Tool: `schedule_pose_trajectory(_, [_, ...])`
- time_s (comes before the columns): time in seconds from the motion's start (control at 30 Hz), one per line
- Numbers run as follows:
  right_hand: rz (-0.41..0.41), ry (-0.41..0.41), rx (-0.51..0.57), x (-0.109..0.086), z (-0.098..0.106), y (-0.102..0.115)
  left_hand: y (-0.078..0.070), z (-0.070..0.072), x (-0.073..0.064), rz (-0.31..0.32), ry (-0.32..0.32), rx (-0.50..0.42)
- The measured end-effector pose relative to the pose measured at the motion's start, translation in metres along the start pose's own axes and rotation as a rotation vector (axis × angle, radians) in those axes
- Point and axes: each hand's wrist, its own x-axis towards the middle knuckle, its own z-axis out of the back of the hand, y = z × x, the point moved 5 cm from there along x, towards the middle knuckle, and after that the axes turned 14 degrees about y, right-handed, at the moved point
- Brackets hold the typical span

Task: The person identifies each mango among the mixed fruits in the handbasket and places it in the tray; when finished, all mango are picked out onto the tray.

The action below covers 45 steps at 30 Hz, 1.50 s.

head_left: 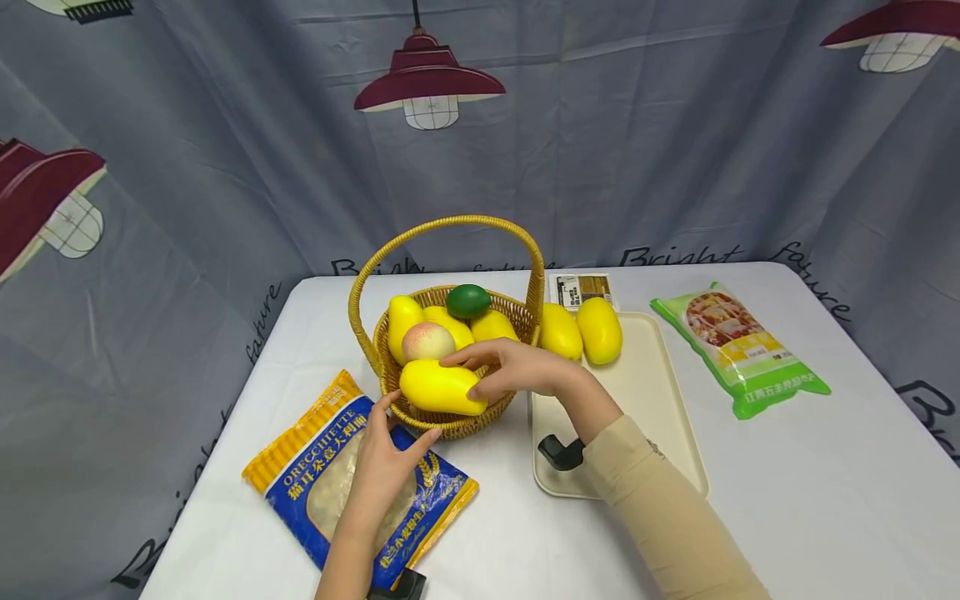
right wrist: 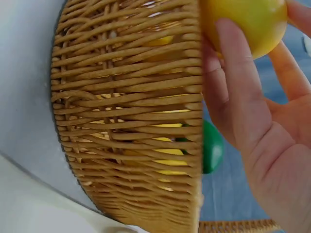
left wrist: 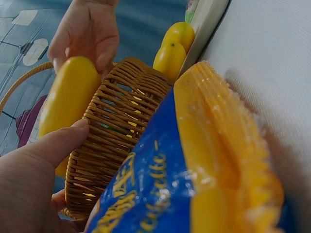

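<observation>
A yellow mango lies at the front of the wicker basket, above its rim. My right hand grips this mango from the right, with thumb and fingers around its end. At the basket's front left, my left hand touches the rim with thumb and forefinger spread apart; the left wrist view shows the thumb lying along the wicker. Behind the held mango sit a pinkish peach, several more yellow mangoes and a dark green oval fruit.
A blue and yellow orecchiette bag lies partly under my left forearm. Right of the basket, two yellow mangoes rest at the far end of a cream tray. Farther right is a green food packet. A printed card lies behind the tray.
</observation>
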Motion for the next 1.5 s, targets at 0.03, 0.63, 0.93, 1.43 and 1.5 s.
schedule_pose_trajectory(0.03, [0.017,-0.004,0.006,-0.004,0.000,0.001,0.000,0.000,0.000,-0.003,0.000,0.001])
schedule_pose_trajectory(0.63, [0.112,-0.369,0.227,-0.108,0.028,-0.034,0.002,-0.001,0.000,-0.011,0.006,0.014])
schedule_pose_trajectory(0.93, [0.051,-0.638,0.226,-0.168,0.045,-0.074,0.001,-0.001,0.000,-0.013,0.009,0.025])
schedule_pose_trajectory(1.43, [-0.151,-1.049,0.453,-0.192,0.063,-0.146,0.001,0.000,0.000,-0.018,0.002,0.034])
schedule_pose_trajectory(1.5, [-0.181,-1.079,0.470,-0.192,0.064,-0.150,0.001,0.000,0.000,-0.020,0.005,0.031])
